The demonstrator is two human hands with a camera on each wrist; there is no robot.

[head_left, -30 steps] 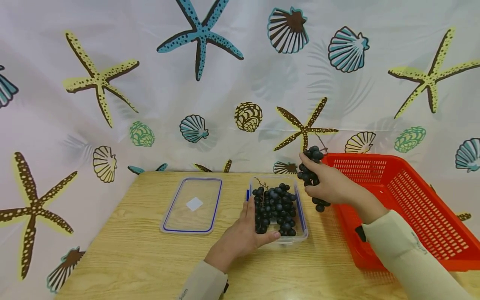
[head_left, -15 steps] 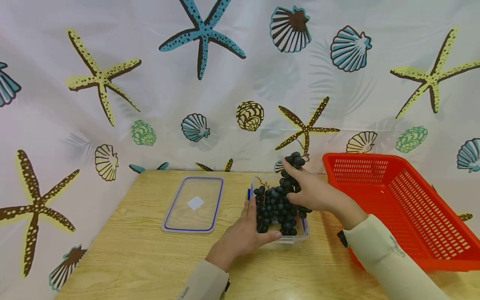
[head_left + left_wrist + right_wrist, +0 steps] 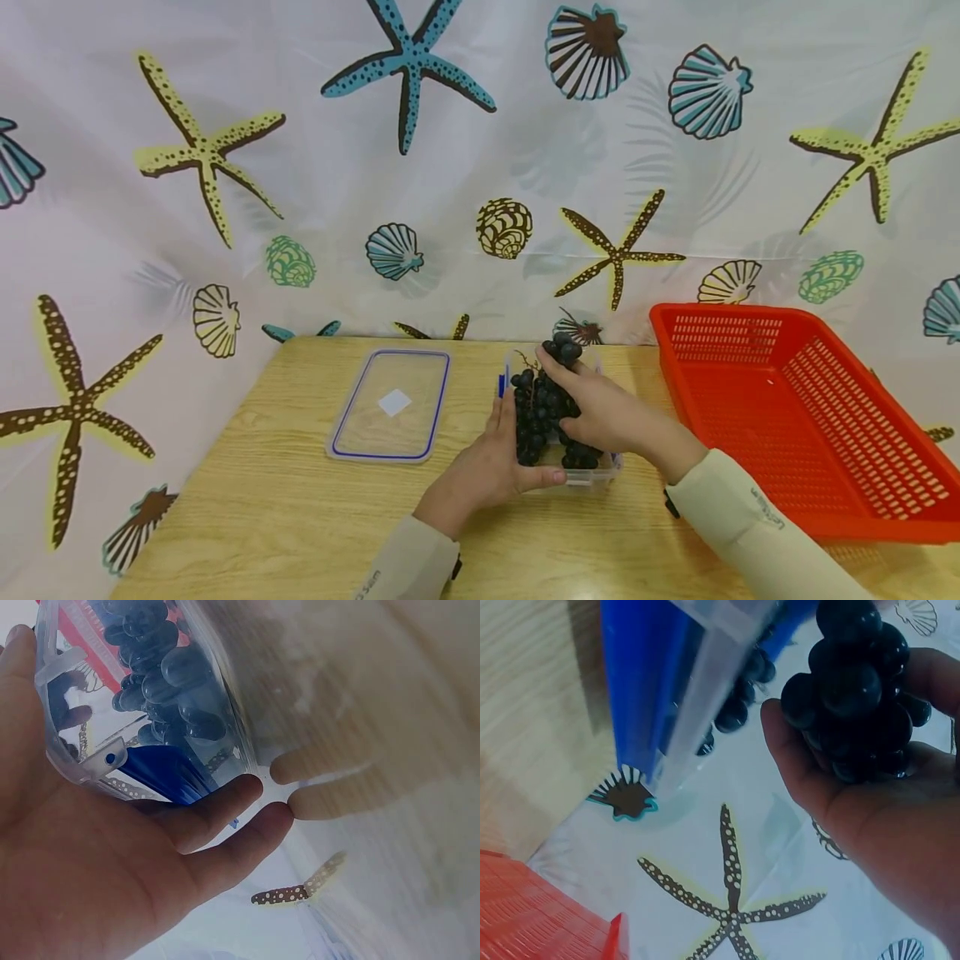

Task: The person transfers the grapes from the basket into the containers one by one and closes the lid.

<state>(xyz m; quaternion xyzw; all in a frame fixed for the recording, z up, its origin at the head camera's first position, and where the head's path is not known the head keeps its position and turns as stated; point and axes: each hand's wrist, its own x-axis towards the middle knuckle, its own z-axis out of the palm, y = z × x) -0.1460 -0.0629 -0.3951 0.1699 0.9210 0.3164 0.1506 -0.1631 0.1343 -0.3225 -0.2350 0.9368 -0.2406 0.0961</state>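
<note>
My right hand [image 3: 611, 412] grips a bunch of dark grapes [image 3: 562, 347] over the clear plastic container [image 3: 592, 477]. The right wrist view shows that bunch [image 3: 851, 697] cupped between thumb and fingers. Inside the container lie more dark grapes [image 3: 532, 435], with a thin bare stem sticking up at the back left. My left hand [image 3: 483, 467] rests against the container's left side, its thumb along the front rim. In the left wrist view, the left fingers [image 3: 244, 840] are straight beside a blue clasp [image 3: 165, 772]. The right hand hides part of the container's right side.
A clear lid [image 3: 390, 367] with a blue seal and a white label lies flat on the wooden table [image 3: 300, 517], left of the container. A red perforated plastic basket [image 3: 810, 467] stands on the right. Behind the table hangs a cloth [image 3: 450, 183] printed with starfish and shells.
My right hand has moved left and down with the bunch of grapes, from beside the red basket to over the container. The left hand has stayed at the container's side.
</note>
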